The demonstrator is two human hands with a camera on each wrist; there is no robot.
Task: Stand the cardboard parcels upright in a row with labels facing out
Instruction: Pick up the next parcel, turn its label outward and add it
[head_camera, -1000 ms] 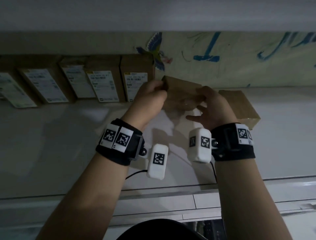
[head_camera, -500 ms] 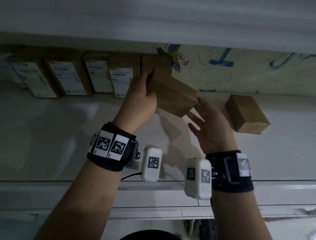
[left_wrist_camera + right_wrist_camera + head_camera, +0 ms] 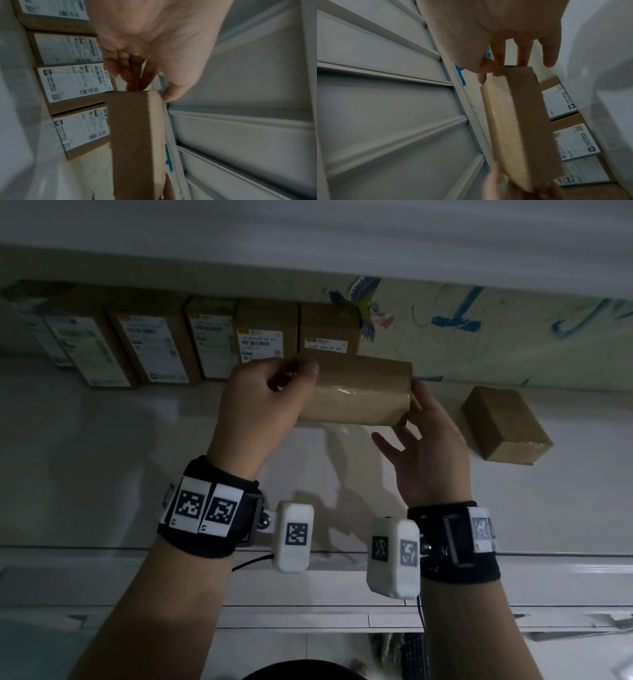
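A plain brown cardboard parcel (image 3: 356,392) (image 3: 135,142) (image 3: 518,121) is held sideways in the air between both hands, no label showing. My left hand (image 3: 270,395) (image 3: 145,75) grips its left end with curled fingers. My right hand (image 3: 421,433) (image 3: 510,63) takes its right end, thumb on one face and fingers on the end. Behind it a row of several parcels (image 3: 157,350) (image 3: 73,83) (image 3: 570,142) stands upright against the wall, white labels facing out. One more unlabelled parcel (image 3: 505,422) lies flat on the white surface to the right.
The white table (image 3: 102,474) runs up to a wall with blue and green drawings (image 3: 479,337). A white panelled frame (image 3: 240,135) (image 3: 376,108) rises above the wall strip. The table's front edge (image 3: 102,549) is near my wrists.
The held parcel has been turned from a tilted pose to lie level in the air. My right hand, apart from it half a second ago, now holds its right end.
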